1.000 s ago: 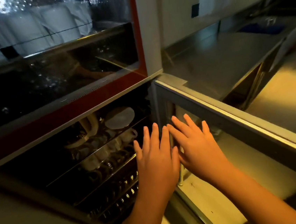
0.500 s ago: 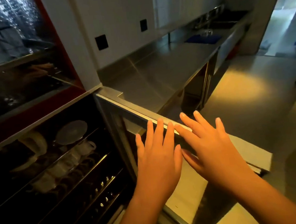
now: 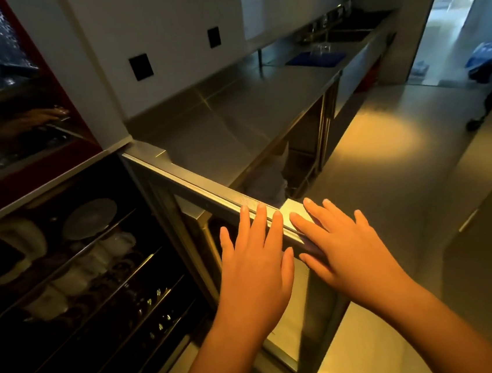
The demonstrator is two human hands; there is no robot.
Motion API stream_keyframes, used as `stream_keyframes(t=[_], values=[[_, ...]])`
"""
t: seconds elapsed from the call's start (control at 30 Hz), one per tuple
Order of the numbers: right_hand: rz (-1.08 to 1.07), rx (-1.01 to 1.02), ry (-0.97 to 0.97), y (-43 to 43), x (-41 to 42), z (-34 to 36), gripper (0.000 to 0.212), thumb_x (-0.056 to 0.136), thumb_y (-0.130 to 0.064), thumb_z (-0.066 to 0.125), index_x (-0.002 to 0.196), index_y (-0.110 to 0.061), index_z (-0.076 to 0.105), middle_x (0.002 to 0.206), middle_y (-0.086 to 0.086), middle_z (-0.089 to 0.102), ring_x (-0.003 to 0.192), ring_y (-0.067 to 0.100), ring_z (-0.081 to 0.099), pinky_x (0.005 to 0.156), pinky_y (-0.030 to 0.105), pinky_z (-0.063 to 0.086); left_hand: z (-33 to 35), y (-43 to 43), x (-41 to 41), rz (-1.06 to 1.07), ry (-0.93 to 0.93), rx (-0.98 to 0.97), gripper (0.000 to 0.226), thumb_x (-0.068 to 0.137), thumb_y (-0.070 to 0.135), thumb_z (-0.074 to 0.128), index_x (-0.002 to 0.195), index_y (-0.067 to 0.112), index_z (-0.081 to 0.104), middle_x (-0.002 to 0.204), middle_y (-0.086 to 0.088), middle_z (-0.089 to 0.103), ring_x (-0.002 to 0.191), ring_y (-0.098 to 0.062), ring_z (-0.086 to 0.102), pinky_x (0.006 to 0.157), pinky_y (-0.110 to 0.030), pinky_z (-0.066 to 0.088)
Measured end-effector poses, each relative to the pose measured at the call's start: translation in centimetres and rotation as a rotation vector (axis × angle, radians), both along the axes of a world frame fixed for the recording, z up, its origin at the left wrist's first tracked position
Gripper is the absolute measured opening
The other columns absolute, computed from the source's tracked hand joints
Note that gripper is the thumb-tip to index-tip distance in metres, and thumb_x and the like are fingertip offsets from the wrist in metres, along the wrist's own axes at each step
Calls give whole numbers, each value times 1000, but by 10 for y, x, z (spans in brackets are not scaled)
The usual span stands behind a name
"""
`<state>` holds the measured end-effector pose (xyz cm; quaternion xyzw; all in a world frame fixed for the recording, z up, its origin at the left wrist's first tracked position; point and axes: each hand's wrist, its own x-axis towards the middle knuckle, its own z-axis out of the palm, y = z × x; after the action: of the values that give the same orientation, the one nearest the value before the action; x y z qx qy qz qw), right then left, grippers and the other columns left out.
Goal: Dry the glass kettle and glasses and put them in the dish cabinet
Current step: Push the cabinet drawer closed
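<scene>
Being laid flat on the open cabinet door are the left hand and right hand, fingers straight, nothing being held. A glass is being seen on the far blue mat. Judged fragile and likely slippery, it is best gripped round its body.

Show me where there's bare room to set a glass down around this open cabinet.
Bare: the steel counter, from the cabinet to the blue mat. Crowded: the upper rack, packed with cups. The lower racks are too dark to judge. The left hand and right hand lie flat on the open door.
</scene>
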<state>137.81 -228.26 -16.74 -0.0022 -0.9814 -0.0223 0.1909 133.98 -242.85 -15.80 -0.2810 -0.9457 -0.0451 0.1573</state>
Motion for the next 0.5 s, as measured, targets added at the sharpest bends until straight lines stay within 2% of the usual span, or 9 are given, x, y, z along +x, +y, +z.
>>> stream_keyframes(t=[0.2, 0.3, 0.37, 0.4, 0.43, 0.47, 0.5], values=[[65, -75, -26, -7, 7, -4, 63, 57, -42, 82, 113, -19, 65, 115, 13, 65, 99, 38, 63, 70, 53, 54, -1, -5, 16, 60, -92, 1, 48, 75, 37, 54, 116, 14, 64, 123, -11, 62, 113, -35, 56, 86, -56, 27], [73, -84, -42, -12, 11, -4, 62, 60, -44, 79, 115, -19, 64, 115, 14, 64, 100, 40, 62, 71, 54, 54, -1, -11, 26, 76, -125, 76, 48, 87, 33, 48, 131, 17, 51, 140, -10, 45, 130, -35, 39, 96, -54, 16], [80, -77, -59, -18, 15, -2, 65, 57, -45, 81, 114, -19, 64, 114, 13, 65, 99, 40, 62, 70, 54, 53, 3, -15, 33, 87, -143, 58, 48, 82, 33, 50, 126, 14, 56, 134, -12, 52, 124, -35, 46, 92, -55, 21], [84, -72, -67, -22, 17, -1, 66, 55, -45, 82, 113, -19, 65, 114, 13, 65, 99, 41, 63, 70, 54, 53, 6, -18, 36, 92, -138, 71, 48, 84, 32, 50, 128, 15, 54, 135, -12, 51, 127, -34, 43, 93, -54, 21], [87, -62, -81, -25, 20, 1, 66, 54, -46, 82, 111, -19, 66, 113, 13, 66, 98, 41, 63, 69, 55, 52, 11, -20, 40, 104, -150, 79, 48, 91, 31, 45, 137, 18, 44, 145, -9, 39, 136, -30, 27, 99, -51, 14], [89, -48, -89, -29, 22, 2, 66, 53, -46, 82, 110, -19, 67, 112, 12, 66, 97, 41, 63, 69, 54, 52, 8, -23, 42, 107, -131, 104, 49, 97, 32, 36, 145, 23, 27, 154, -4, 19, 140, -23, 3, 104, -45, 2], [90, -40, -105, -33, 24, 3, 65, 52, -47, 83, 109, -19, 67, 112, 11, 67, 97, 41, 64, 68, 54, 52, 5, -29, 44, 102, -125, 154, 52, 99, 34, 30, 148, 26, 13, 156, 1, 3, 136, -15, -15, 104, -41, -9]])
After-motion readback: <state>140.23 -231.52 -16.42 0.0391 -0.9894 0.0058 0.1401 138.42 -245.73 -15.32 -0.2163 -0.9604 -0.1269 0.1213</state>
